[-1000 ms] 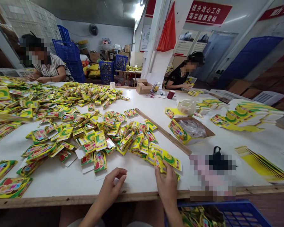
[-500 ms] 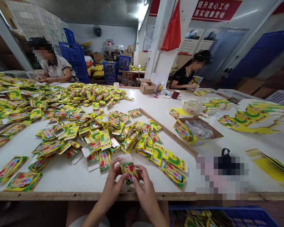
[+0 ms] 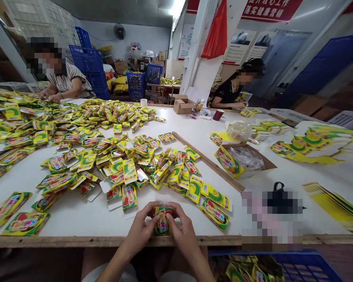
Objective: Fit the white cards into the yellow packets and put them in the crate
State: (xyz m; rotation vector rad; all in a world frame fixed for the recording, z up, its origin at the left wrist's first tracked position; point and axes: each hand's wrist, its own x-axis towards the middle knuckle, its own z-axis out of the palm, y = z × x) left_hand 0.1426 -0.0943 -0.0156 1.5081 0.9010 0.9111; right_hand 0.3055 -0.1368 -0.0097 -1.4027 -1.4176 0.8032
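Note:
Between my two hands, near the table's front edge, is a small yellow and green candy box with red fruit and colourful letters on its face. My left hand grips its left side, thumb on the front. On its right side my right hand holds it the same way. Fingers of both hands curl behind the top of the box, where its flap is mostly hidden. Just beyond my hands lies a pile of similar boxes, some with white flaps sticking out. One box lies flat to the right.
A wooden strip runs across the white table. Right of it stand an open carton with plastic bags and stacked flat cardboard. A blue crate sits below the edge. Two people work across the table.
Both hands have closed further around the top of the candy box, which now stands straighter. The white flap that showed above it is now mostly covered by fingers.

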